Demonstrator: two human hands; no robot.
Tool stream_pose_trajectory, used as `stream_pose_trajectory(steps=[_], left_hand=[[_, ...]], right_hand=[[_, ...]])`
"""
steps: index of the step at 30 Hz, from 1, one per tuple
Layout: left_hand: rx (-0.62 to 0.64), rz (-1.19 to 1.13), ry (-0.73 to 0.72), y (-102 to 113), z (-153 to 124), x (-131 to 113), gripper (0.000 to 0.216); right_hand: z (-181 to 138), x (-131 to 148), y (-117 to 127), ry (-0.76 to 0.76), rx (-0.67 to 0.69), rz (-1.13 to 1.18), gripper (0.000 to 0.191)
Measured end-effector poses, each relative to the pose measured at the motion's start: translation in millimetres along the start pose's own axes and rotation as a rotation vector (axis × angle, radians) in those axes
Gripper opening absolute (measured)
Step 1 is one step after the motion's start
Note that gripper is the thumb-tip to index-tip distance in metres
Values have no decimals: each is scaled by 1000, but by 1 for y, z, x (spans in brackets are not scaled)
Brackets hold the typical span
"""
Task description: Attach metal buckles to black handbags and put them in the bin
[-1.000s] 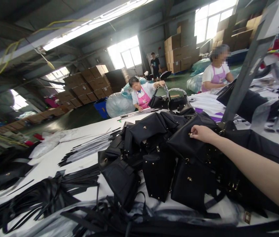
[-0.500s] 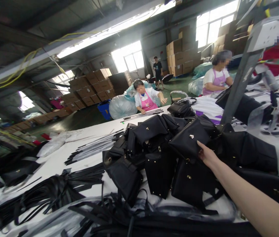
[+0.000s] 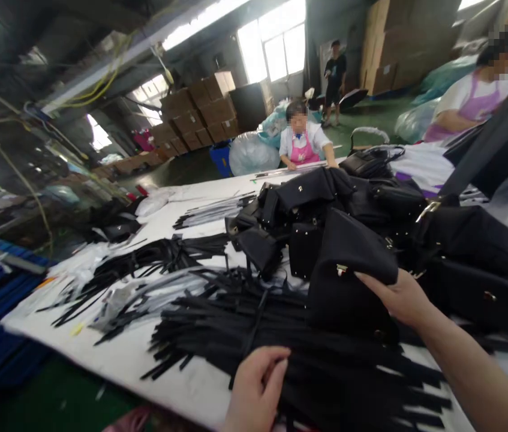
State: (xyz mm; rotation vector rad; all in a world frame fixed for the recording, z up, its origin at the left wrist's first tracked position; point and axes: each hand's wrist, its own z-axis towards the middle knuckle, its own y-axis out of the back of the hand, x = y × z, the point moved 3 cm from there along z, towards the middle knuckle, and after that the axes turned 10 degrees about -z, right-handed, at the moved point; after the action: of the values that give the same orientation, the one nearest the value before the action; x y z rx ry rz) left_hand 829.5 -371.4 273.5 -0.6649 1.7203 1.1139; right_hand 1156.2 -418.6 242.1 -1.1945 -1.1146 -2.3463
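Observation:
My right hand (image 3: 404, 294) grips a black handbag (image 3: 350, 258) by its edge, thumb on the front near a small gold clasp. The bag is held up over the front of the table, partly covering the bags behind. Low in the view, my left hand (image 3: 260, 384) is closed with thumb and finger bent together; anything between them cannot be made out. It is over long black straps (image 3: 218, 324) spread across the table. Beyond both hands lies a heap of black handbags (image 3: 305, 189) with gold fittings.
A white table (image 3: 114, 354) carries more strap bundles (image 3: 164, 255) and clear plastic. A slanted metal post (image 3: 481, 141) stands at right. Across the table sits a co-worker in a pink apron (image 3: 305, 147); another person (image 3: 472, 102) works at right. Cardboard boxes (image 3: 191, 117) are stacked behind.
My right hand has lifted the handbag off the heap and brought it nearer. My left hand has come into view at the bottom. The view has shifted down and to the left.

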Motion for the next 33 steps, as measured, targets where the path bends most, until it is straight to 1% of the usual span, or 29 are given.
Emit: stream_pose_trajectory(steps=[1,2,4,7,10,12,14,19,21,24,27,30,32,33], left_hand=[[104,64,-141,-3,0,-9,19],[133,103,-264,-5,1,-18,20],[126,131,-415,-8,1,-32,18],[142,119,-512,-11,-9,-43,23],[166,112,-568,-7,-27,-42,24],[156,133,-588,-1,-38,-38,20],[170,175,-608,7,-46,-34,15],[323,318,-662,27,-57,-28,8],[346,342,-653,35,-59,-26,8],[367,361,-597,44,-61,-23,7],[345,361,-499,50,-62,-20,9],[287,314,-386,53,-65,-15,11],[233,306,-370,55,-69,-11,11],[199,311,-392,57,-70,-8,10]], right_hand=[[-22,16,-1,72,56,-25,25],[-42,31,-3,139,106,-40,21],[-75,56,-7,223,153,-50,19],[-110,83,-11,221,156,-51,17],[-136,102,-13,236,159,-74,15],[-149,113,-15,300,166,-113,16],[-157,122,-19,393,179,-163,19],[-169,142,-28,626,187,-290,27],[-174,149,-30,710,180,-381,31],[-180,157,-34,801,199,-488,35],[-183,164,-37,843,210,-516,37],[-183,172,-40,824,211,-529,36],[-184,178,-42,788,243,-542,32],[-185,181,-44,770,266,-556,29]])
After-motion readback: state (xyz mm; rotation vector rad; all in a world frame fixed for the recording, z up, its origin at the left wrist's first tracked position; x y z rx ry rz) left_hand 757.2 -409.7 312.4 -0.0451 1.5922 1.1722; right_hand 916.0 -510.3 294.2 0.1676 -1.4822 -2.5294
